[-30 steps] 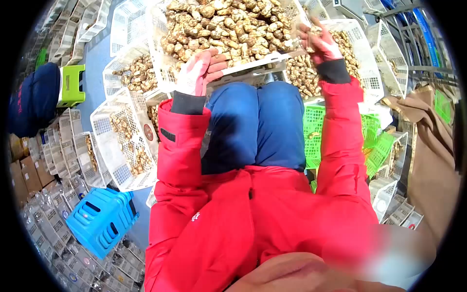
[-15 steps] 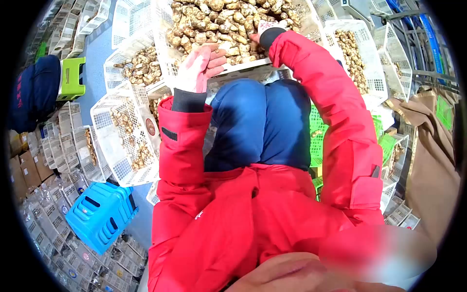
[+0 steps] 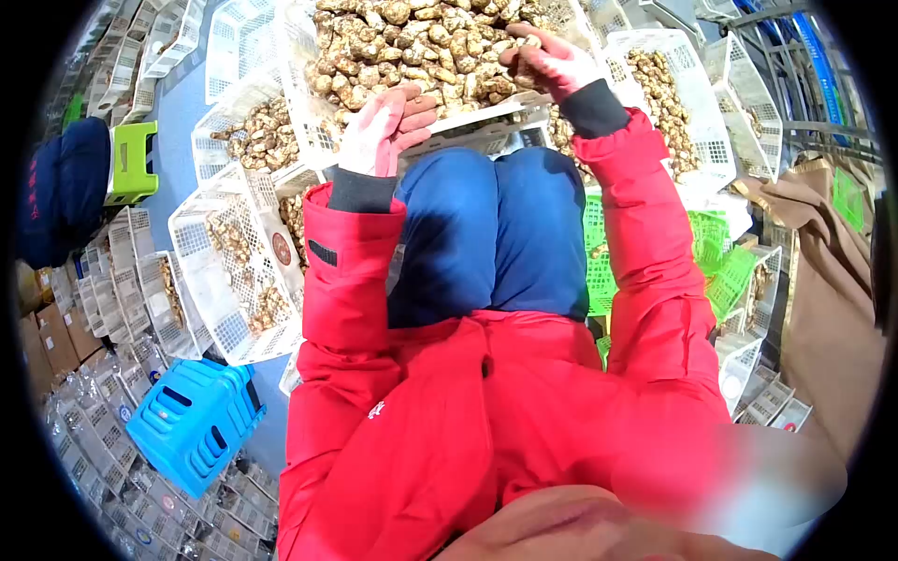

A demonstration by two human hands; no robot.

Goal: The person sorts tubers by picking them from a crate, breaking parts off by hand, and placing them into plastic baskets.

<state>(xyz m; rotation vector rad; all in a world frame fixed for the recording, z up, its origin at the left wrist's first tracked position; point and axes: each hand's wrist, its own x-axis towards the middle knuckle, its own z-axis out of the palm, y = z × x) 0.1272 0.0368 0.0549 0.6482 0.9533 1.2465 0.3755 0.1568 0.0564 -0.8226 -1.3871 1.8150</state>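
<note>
A large white basket [image 3: 301, 93] in front of my knees is heaped with knobbly brown-and-cream mushrooms [image 3: 412, 51]. My left hand [image 3: 385, 129] rests palm up at the near left corner of the basket, fingers apart, holding nothing. Over the basket's right side, my right hand [image 3: 547, 64] has its fingers curled round a small pale mushroom [image 3: 532, 41]. Both hands wear what look like pale gloves with the fingertips bare.
White baskets with smaller mushrooms stand left [image 3: 234, 346] and right [image 3: 716, 131]. Green baskets [image 3: 730, 285] are by my right knee. A blue stool [image 3: 196, 425] lies lower left; a green stool [image 3: 136, 164] and a person in dark clothing [image 3: 67, 192] are at far left.
My right hand went left into the heap from over the right-hand basket, then drew back right with a mushroom. My left hand stayed nearly still, palm up.
</note>
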